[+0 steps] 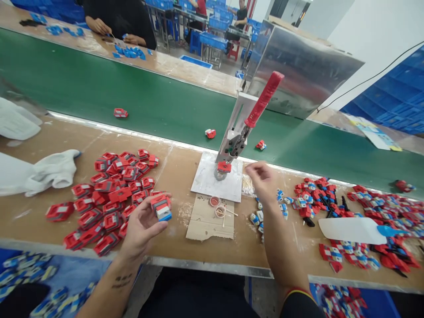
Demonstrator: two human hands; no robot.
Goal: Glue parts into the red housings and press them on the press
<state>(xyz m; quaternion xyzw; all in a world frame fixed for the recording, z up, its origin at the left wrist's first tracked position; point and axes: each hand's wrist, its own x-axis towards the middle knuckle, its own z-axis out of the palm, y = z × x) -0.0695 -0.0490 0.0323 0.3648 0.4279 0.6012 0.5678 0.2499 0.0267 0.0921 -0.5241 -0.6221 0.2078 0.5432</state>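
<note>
Holding a red-white-blue piece [161, 208] over the tabletop [179, 172], left hand [143, 223] fingers closed round it; right hand [263, 179] fingers curled near press [235, 143], contents unclear. Held piece looks joined; many red pieces [112, 194] piled left seem unfinished, no blue showing.

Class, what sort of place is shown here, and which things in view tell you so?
Probably a factory assembly line: a long green belt runs beside the workbench, where a lever press stands near a heap of red parts.
</note>
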